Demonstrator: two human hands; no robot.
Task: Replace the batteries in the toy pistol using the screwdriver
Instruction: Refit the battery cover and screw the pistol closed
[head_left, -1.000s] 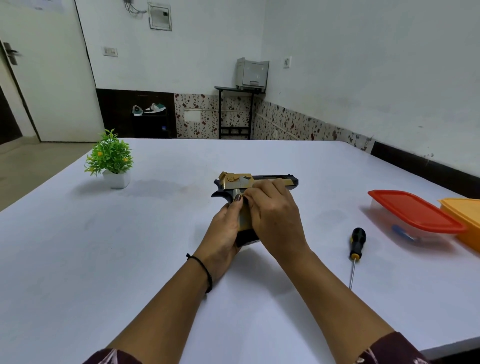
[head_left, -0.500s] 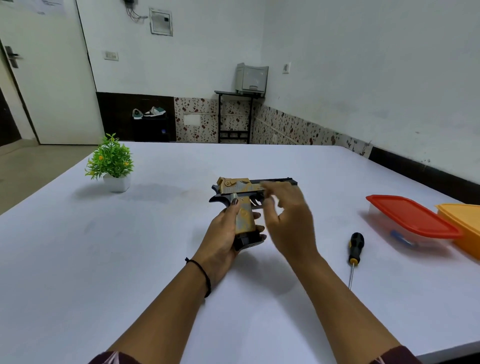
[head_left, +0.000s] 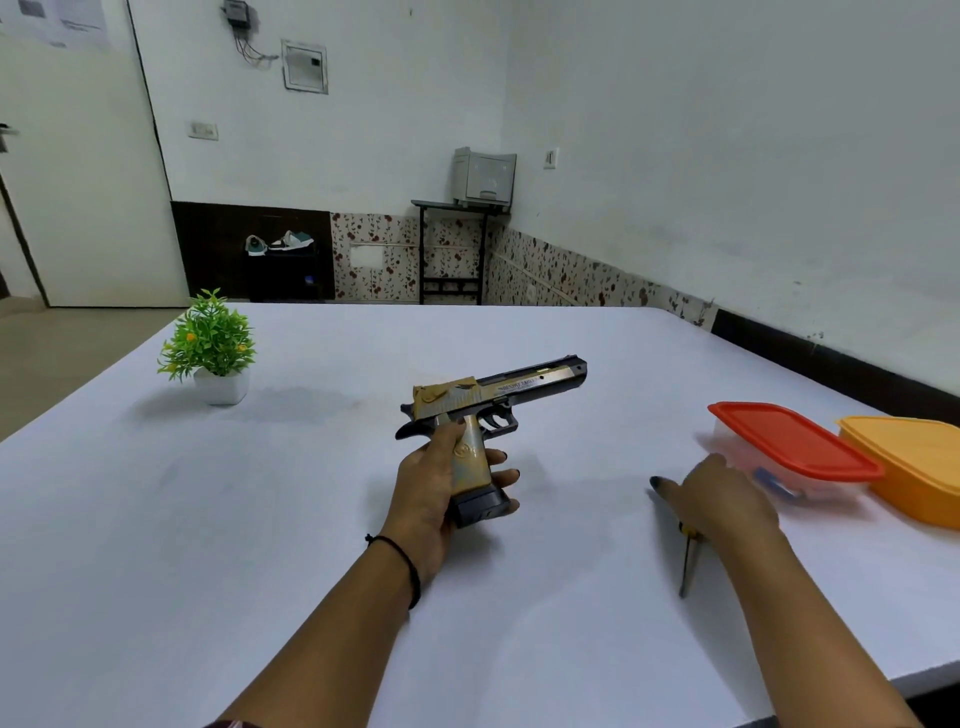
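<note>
**Pistol held, screwdriver covered**

Left hand (head_left: 436, 483): fingers wrapped round pistol (head_left: 488, 410) grip, barrel toward 2 o'clock, above worktop (head_left: 260, 519). Right hand (head_left: 727, 504): over screwdriver (head_left: 690, 566) handle at 3 o'clock; grip unclear. Red-lidded box (head_left: 789, 441) beside it.

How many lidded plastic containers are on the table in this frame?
2. A clear container with a red lid sits at the right of the table, and an orange container lies just beyond it, cut off by the frame edge.
</note>
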